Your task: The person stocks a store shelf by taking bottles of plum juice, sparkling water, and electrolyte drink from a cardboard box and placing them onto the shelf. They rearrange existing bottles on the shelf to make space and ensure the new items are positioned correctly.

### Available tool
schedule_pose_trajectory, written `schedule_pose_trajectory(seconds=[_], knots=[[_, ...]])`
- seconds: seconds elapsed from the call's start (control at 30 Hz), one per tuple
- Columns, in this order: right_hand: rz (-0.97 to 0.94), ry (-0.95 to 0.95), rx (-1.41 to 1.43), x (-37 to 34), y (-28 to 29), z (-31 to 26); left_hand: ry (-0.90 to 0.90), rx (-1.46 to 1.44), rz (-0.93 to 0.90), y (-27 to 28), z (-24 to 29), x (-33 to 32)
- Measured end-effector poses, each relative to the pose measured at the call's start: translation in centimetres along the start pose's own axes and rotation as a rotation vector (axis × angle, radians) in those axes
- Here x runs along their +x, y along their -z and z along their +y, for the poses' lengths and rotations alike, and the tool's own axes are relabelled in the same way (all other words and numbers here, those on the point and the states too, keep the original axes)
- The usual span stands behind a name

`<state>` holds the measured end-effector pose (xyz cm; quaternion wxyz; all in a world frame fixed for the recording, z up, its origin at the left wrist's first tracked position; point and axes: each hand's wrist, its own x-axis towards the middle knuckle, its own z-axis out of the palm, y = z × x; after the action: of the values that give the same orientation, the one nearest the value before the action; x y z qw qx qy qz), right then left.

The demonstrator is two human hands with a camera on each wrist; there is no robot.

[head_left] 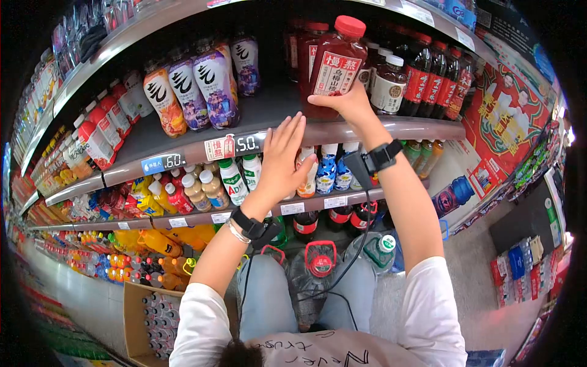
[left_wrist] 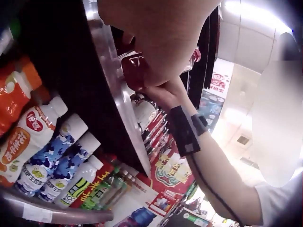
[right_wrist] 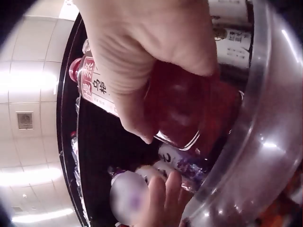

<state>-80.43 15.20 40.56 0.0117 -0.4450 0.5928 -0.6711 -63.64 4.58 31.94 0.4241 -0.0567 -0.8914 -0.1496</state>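
My right hand [head_left: 353,105] grips a large dark-red drink bottle [head_left: 340,60] low on its body, thumb across the front. The bottle has a red cap and a red-and-white label with Chinese characters. It stands at the shelf's front, leaning a little, beside similar bottles. In the right wrist view the palm and thumb wrap its lower part [right_wrist: 177,106]; the far fingers are hidden. My left hand [head_left: 282,160] is held with straight fingers at the shelf edge, left of the bottle, holding nothing. Its fingers [right_wrist: 158,194] show low in the right wrist view.
Purple and orange bottles [head_left: 211,92] stand left on the same shelf [head_left: 269,110]; white-capped bottles [head_left: 389,85] and red-labelled dark bottles [head_left: 419,76] stand right. Price tags [head_left: 232,145] line the edge. Lower shelves hold more drinks. Large jugs [head_left: 315,263] and a carton [head_left: 150,324] stand below.
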Motion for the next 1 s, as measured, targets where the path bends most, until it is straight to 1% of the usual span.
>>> schedule_pose_trajectory(seconds=[0.07,0.1,0.2,0.3,0.4,0.53,0.63,0.73,0.77,0.87,0.93,1.0], knots=[[-0.058,0.001,-0.009,1.5,0.6,1.2,0.021,0.120,-0.030,-0.9,-0.5,0.1],[-0.069,0.000,-0.073,1.9,0.8,1.6,0.016,0.140,-0.039,-1.1,-0.6,0.1],[-0.044,-0.021,-0.057,2.6,0.8,3.2,0.013,0.181,-0.055,-1.5,-0.7,0.4],[-0.183,-0.123,0.040,3.1,1.7,3.3,0.026,0.204,-0.042,-1.8,-0.7,0.8],[-0.193,-0.170,0.067,2.8,2.1,3.2,0.016,0.247,-0.030,-2.1,-0.4,0.7],[-0.067,-0.138,-0.060,2.1,1.4,4.2,0.011,0.269,-0.018,-2.4,-0.4,0.8],[0.301,0.201,-0.356,1.3,-0.5,5.3,0.023,0.272,-0.020,-2.6,-0.3,0.7],[0.381,0.367,-0.541,0.1,-2.6,4.0,0.033,0.270,-0.023,-2.6,-0.3,0.7],[0.441,0.359,-0.634,-0.4,-3.3,3.6,0.036,0.268,-0.027,-2.5,-0.3,0.6],[0.428,0.184,-0.690,-0.3,-3.2,4.2,0.044,0.227,-0.025,-2.2,-0.3,0.2],[0.378,0.144,-0.706,0.0,-2.6,4.1,0.056,0.213,-0.006,-1.6,-0.2,-0.1],[0.305,-0.038,-0.787,0.2,-2.3,3.3,0.067,0.187,0.013,-1.1,-0.4,-0.7]])
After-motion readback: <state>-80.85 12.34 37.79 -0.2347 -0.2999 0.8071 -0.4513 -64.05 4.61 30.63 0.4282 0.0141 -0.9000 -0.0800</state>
